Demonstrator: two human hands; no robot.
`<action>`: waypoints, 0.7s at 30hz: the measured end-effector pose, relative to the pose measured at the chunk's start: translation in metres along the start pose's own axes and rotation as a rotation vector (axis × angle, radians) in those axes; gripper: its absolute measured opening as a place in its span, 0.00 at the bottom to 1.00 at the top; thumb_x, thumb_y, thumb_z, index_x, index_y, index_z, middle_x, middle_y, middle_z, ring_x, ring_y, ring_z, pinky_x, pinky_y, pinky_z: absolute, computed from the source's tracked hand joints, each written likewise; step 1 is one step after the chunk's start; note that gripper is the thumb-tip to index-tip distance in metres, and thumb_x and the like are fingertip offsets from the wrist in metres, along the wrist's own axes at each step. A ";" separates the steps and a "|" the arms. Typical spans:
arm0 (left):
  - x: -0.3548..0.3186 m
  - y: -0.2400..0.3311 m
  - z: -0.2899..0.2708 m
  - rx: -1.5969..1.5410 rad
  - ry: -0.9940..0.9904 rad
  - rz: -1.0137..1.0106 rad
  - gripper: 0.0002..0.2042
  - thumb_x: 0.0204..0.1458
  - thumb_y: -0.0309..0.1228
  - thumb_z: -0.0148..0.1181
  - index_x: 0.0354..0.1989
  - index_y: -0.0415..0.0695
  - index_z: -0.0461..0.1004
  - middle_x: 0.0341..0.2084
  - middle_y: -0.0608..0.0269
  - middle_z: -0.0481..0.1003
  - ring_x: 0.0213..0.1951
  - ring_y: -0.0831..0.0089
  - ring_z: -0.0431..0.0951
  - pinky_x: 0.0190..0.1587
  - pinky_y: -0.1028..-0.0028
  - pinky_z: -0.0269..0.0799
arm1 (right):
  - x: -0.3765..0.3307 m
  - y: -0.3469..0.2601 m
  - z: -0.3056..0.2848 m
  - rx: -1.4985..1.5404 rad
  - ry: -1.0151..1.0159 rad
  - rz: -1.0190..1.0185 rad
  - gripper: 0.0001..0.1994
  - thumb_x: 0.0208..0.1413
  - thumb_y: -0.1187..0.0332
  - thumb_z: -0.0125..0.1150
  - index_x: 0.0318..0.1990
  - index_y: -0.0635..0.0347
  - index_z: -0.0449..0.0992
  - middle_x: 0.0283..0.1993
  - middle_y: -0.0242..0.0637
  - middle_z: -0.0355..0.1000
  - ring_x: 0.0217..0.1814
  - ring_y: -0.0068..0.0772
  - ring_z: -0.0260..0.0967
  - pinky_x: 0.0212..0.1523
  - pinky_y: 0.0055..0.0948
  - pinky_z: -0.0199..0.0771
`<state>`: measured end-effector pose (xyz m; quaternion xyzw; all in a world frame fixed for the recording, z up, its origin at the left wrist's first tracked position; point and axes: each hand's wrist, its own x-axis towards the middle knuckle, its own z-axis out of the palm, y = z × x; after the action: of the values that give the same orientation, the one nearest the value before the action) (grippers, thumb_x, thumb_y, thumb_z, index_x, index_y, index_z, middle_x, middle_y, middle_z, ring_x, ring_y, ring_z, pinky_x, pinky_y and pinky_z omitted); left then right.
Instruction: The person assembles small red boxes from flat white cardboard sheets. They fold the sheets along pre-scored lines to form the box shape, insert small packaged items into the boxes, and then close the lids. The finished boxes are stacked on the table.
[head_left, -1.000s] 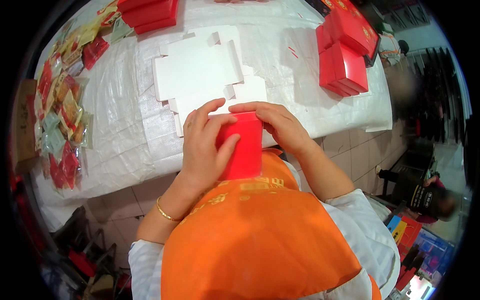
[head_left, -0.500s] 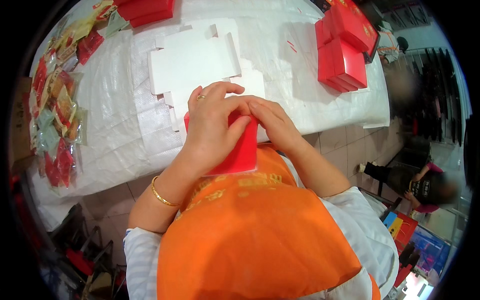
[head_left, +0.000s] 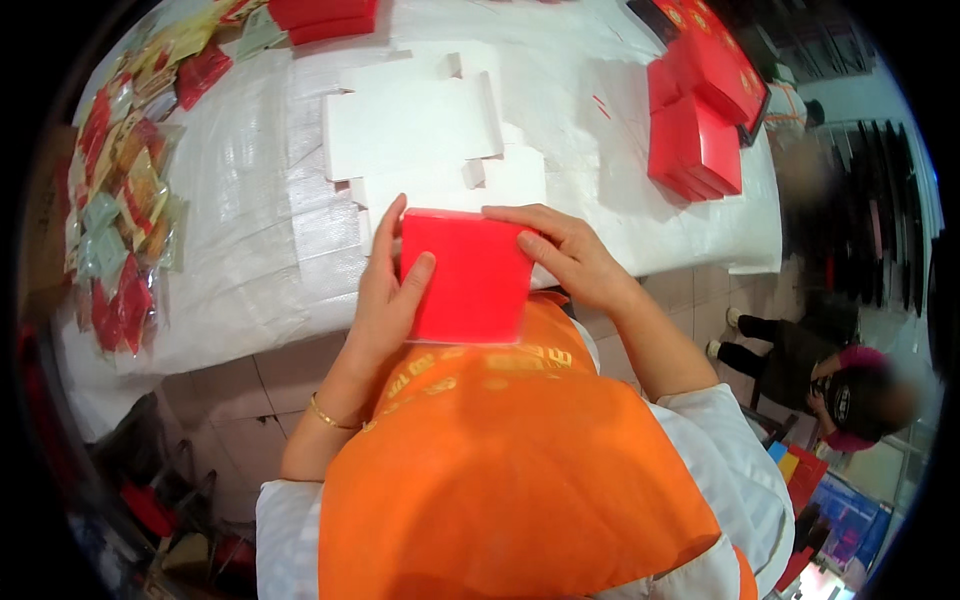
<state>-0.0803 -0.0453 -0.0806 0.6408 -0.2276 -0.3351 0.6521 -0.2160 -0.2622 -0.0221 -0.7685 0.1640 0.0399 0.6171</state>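
Observation:
A red cardboard box [head_left: 468, 285] is held between my two hands, against the front of my orange apron. Along its left side lies my left hand [head_left: 388, 285], the thumb resting on the red face and the fingers behind the left edge. My right hand [head_left: 572, 252] grips the upper right corner, with the thumb on the face and the index finger along the top edge. Just beyond, unfolded white card blanks [head_left: 412, 125] lie stacked on the table, their flaps standing up in places. The box's underside is hidden.
White woven sheeting covers the table [head_left: 250, 220]. Packaged foods in clear and red bags [head_left: 130, 200] line the left side. Red boxes [head_left: 700, 145] are stacked at the right, more red boxes [head_left: 325, 15] at the far edge. A person [head_left: 825, 385] is beyond the table on the right.
My left hand has moved from across the top of the box to its left side, uncovering the red face. My right hand has shifted slightly right, still at the upper corner.

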 end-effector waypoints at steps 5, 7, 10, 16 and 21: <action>0.022 -0.016 -0.028 -0.902 0.084 -0.139 0.28 0.71 0.44 0.44 0.75 0.46 0.53 0.65 0.45 0.65 0.63 0.59 0.70 0.63 0.65 0.69 | 0.049 0.008 -0.016 0.591 0.145 0.210 0.22 0.72 0.64 0.45 0.69 0.60 0.68 0.66 0.38 0.69 0.65 0.35 0.69 0.64 0.38 0.71; 0.022 -0.041 -0.050 -0.880 0.079 -0.040 0.33 0.65 0.29 0.55 0.77 0.48 0.48 0.66 0.45 0.64 0.61 0.56 0.73 0.58 0.62 0.75 | 0.078 0.018 -0.003 0.860 0.235 0.069 0.24 0.70 0.64 0.45 0.72 0.56 0.64 0.65 0.38 0.70 0.62 0.32 0.71 0.62 0.41 0.73; 0.016 -0.022 -0.013 -0.625 0.114 0.153 0.46 0.53 0.14 0.60 0.78 0.54 0.43 0.67 0.54 0.61 0.66 0.59 0.66 0.64 0.61 0.69 | 0.091 0.005 0.042 1.033 0.178 -0.064 0.32 0.69 0.64 0.51 0.77 0.49 0.50 0.70 0.37 0.64 0.64 0.37 0.69 0.63 0.45 0.71; 0.006 0.012 -0.033 -0.861 0.715 0.303 0.24 0.68 0.36 0.55 0.69 0.40 0.61 0.61 0.62 0.69 0.60 0.70 0.70 0.62 0.67 0.68 | 0.104 -0.017 0.136 0.568 -0.227 -0.115 0.41 0.67 0.71 0.57 0.80 0.47 0.37 0.71 0.41 0.60 0.65 0.33 0.65 0.62 0.36 0.69; -0.065 0.002 -0.132 -0.445 1.033 0.376 0.20 0.66 0.29 0.57 0.63 0.35 0.64 0.56 0.58 0.72 0.54 0.73 0.73 0.56 0.70 0.71 | 0.199 -0.057 0.156 -0.310 -0.321 -0.394 0.21 0.66 0.67 0.59 0.65 0.62 0.71 0.51 0.49 0.78 0.49 0.33 0.76 0.48 0.34 0.76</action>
<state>-0.0275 0.0919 -0.0801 0.5175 0.0854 0.1020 0.8453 0.0109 -0.1415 -0.0581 -0.8546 -0.0962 0.0648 0.5061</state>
